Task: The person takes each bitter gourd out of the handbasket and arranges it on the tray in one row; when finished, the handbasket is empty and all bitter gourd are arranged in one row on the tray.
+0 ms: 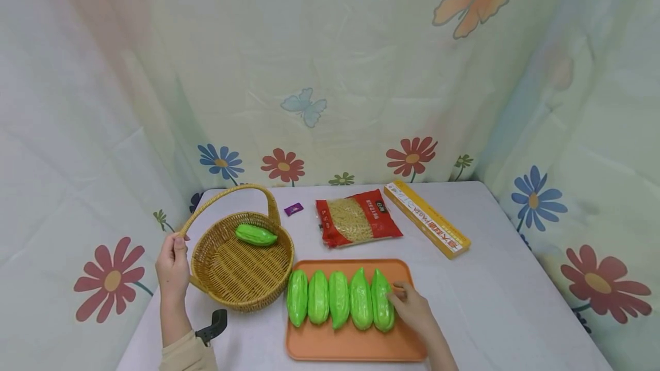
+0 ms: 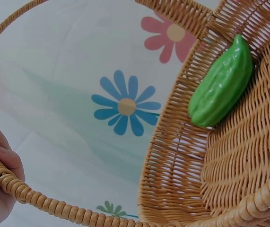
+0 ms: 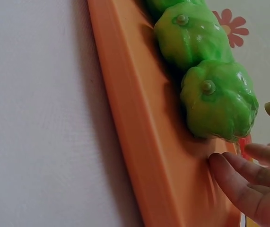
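Note:
My left hand (image 1: 173, 262) grips the arched handle of a round wicker basket (image 1: 242, 296); its fingers wrap the handle in the left wrist view. One green bitter melon (image 2: 223, 85) lies inside the basket, against the far wall. Several more bitter melons (image 1: 339, 299) lie side by side on an orange tray (image 1: 356, 351). Beside the rightmost bitter melon (image 3: 220, 101) is my right hand (image 1: 412, 308), thumb and fingers spread apart around its near side. In the right wrist view a gap shows between the fingertips and that melon.
Behind the tray lies a red pasta bag (image 1: 356, 219), with a long yellow pasta box (image 1: 427, 219) to its right. A small purple packet (image 1: 294, 209) is right of the basket handle. Flowered curtains (image 1: 330, 73) enclose the white table (image 1: 495, 279) at the back and sides.

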`<act>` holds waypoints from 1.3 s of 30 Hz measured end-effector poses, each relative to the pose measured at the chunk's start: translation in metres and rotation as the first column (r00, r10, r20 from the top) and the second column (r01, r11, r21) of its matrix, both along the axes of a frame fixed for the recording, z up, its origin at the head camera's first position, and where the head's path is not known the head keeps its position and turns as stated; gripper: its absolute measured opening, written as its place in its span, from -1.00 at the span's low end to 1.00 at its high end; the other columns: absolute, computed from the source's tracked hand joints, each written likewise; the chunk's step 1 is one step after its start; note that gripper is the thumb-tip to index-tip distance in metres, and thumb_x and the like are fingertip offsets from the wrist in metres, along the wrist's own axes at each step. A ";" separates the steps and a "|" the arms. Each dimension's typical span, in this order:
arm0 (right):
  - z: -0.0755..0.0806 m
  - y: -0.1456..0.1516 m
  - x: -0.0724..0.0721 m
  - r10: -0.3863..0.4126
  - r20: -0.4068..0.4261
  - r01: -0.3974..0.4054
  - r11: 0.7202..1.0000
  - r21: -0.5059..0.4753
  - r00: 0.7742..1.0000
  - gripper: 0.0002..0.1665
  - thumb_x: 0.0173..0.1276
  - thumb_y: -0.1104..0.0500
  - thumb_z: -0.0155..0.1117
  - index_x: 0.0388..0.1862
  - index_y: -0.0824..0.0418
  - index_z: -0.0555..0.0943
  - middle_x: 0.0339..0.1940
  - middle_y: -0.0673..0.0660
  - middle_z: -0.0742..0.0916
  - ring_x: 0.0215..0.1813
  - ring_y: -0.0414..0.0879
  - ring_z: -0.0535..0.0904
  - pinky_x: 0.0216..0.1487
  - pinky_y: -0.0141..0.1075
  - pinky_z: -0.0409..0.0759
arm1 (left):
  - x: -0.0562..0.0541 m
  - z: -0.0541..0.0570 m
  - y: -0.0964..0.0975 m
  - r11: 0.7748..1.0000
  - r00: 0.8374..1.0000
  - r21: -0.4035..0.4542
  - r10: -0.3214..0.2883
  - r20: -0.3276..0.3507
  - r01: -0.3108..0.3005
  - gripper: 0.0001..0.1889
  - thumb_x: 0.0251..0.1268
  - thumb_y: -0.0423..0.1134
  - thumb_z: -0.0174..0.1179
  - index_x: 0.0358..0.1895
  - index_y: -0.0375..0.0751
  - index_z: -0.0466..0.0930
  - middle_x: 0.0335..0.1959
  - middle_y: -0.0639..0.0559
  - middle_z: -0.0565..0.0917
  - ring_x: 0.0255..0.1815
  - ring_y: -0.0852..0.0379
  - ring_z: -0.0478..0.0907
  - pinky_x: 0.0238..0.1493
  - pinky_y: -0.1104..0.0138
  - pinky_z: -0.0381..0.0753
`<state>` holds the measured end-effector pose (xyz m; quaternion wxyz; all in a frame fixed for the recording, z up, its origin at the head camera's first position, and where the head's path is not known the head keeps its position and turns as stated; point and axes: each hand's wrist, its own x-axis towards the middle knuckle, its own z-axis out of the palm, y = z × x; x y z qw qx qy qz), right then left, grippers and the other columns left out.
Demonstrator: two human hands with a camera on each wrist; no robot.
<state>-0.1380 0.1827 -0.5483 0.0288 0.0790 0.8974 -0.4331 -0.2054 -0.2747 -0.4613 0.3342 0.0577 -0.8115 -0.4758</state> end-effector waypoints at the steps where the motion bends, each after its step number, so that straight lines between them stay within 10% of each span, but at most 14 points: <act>1: 0.000 0.000 0.000 -0.002 0.003 0.002 1.000 0.001 1.000 -0.49 0.31 0.09 0.12 0.10 0.43 0.41 -0.11 0.38 0.62 -0.03 0.27 0.52 -0.03 0.08 0.41 | 0.000 0.000 0.000 1.000 1.000 0.001 -0.001 0.001 0.001 -0.68 0.46 -0.12 -0.17 -0.21 -0.33 0.44 -0.57 0.05 0.27 -0.59 0.22 0.16 -0.52 0.41 0.15; 28: 0.018 -0.008 -0.029 -0.008 -0.108 0.001 0.998 -0.060 0.994 -0.52 0.27 0.19 0.19 0.14 0.35 0.40 -0.02 0.32 0.58 -0.04 0.17 0.54 -0.09 -0.07 0.50 | -0.002 0.000 -0.002 1.000 1.000 0.012 -0.013 0.011 0.013 -0.71 0.45 -0.18 -0.16 -0.20 -0.35 0.44 -0.59 0.08 0.26 -0.60 0.23 0.16 -0.57 0.42 0.17; 39: 0.041 -0.035 -0.050 0.059 -0.212 -0.080 0.992 -0.094 0.975 -0.53 0.24 0.18 0.25 0.12 0.28 0.45 -0.01 0.29 0.59 -0.06 0.11 0.56 -0.15 -0.10 0.52 | 0.018 0.030 0.019 0.999 0.999 0.021 -0.038 -0.020 0.038 -0.72 0.45 -0.22 -0.16 -0.23 -0.41 0.42 -0.61 0.09 0.25 -0.61 0.25 0.15 -0.57 0.43 0.15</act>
